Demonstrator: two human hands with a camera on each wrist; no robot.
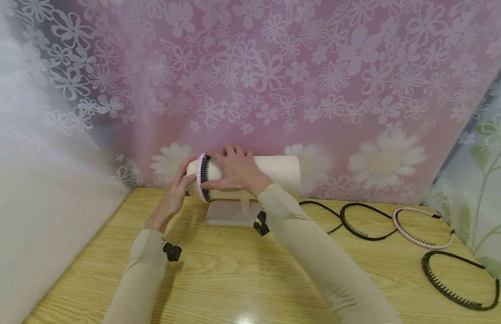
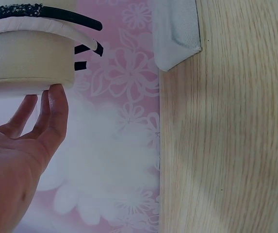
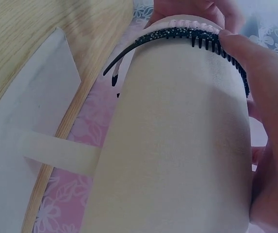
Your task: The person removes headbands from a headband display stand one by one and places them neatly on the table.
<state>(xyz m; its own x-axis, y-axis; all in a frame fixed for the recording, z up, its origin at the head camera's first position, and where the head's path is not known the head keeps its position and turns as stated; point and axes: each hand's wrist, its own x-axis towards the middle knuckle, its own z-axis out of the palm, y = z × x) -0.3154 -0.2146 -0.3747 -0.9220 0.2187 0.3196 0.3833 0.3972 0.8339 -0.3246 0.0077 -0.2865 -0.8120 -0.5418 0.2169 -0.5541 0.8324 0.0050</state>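
Observation:
A cream padded roll [image 1: 278,173] lies sideways on a post above a pale flat base [image 1: 230,213]. Around its left end sit a pink ribbed headband [image 1: 199,177] and, right beside it, a glittery black toothed headband [image 3: 153,35]. My right hand [image 1: 239,172] spans the roll from above, thumb and forefinger at the black headband, the other fingers reaching over the far side. At the left end, my left hand [image 1: 173,195] holds the roll, its fingertips against the end face in the left wrist view. Both headbands' dark tips hang below the roll there.
On the wooden table [image 1: 218,279], several headbands lie to the right: black ones, such as the toothed one [image 1: 444,290] near the front, and a pink one [image 1: 412,240]. A pink flowered curtain [image 1: 274,90] hangs behind, with pale sheeting [image 1: 43,180] at the left.

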